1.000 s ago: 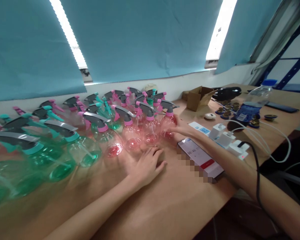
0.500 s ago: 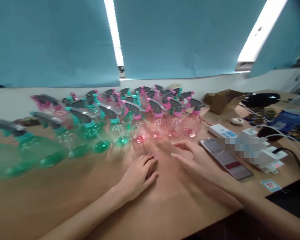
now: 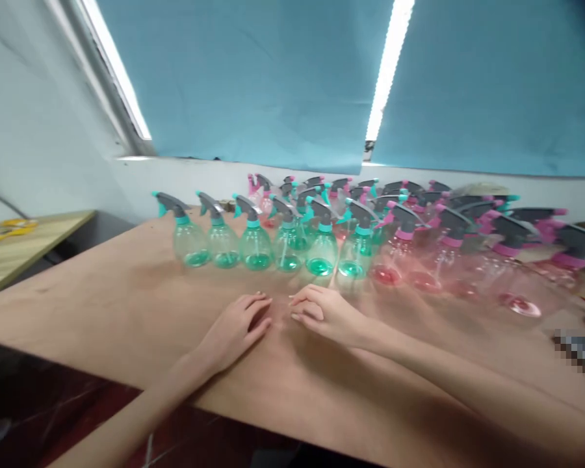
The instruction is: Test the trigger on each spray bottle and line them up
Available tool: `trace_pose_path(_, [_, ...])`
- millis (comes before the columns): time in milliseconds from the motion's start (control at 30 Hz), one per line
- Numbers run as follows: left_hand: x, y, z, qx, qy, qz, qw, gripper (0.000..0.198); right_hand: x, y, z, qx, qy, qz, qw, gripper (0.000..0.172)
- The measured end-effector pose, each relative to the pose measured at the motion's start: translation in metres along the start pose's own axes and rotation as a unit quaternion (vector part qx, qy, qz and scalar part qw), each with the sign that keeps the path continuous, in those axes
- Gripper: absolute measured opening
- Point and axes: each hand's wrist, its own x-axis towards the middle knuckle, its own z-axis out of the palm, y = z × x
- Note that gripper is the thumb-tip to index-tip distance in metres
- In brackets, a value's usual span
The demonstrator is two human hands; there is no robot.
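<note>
Zero objects held, fingers loose: left hand (image 3: 234,331) rested on table (image 3: 102,292); right hand (image 3: 332,315), blurred, possibly hovered | Step judged idle, facing green spray bottles (image 3: 287,244) | Grasping required forward reach

Spray bottles (image 3: 257,250): on the table (image 3: 102,286), front row, others behind
Left hand (image 3: 236,328): before the front row
Right hand (image 3: 331,315): right of it, table contact unclear
Second table (image 3: 49,235): far left
Wall (image 3: 190,182): behind everything

looks like a workroom, big wooden table (image 3: 102,312) under the right hand (image 3: 332,315), rows of spray bottles (image 3: 321,250) beyond it, blue blinds (image 3: 253,84) behind
</note>
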Motion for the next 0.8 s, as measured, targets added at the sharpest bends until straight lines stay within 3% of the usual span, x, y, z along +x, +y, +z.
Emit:
trace_pose_path(167, [-0.013,-0.058,-0.027,0.026,0.095,-0.134,0.986,0.026,0.050,0.004,0.042,0.020,-0.007,-0.037,0.999,0.020])
trace_pose_path(300, [0.002,-0.095,-0.043,0.069,0.222,-0.273,0.934,0.027,0.083,0.004,0.071,0.033,-0.009,-0.062,0.997,0.025])
trace_pose_path(400, [0.020,-0.115,-0.052,0.073,0.287,-0.337,0.894,0.031,0.102,0.000,0.087,0.035,-0.014,-0.074,0.997,0.028])
trace_pose_path(600, [0.051,-0.132,-0.061,0.036,0.320,-0.373,0.870,0.033,0.123,-0.009,0.101,0.022,-0.024,-0.077,0.996,0.034])
trace_pose_path(800, [0.066,-0.139,-0.062,-0.002,0.314,-0.373,0.873,0.032,0.146,-0.008,0.115,0.015,-0.034,-0.063,0.997,0.047])
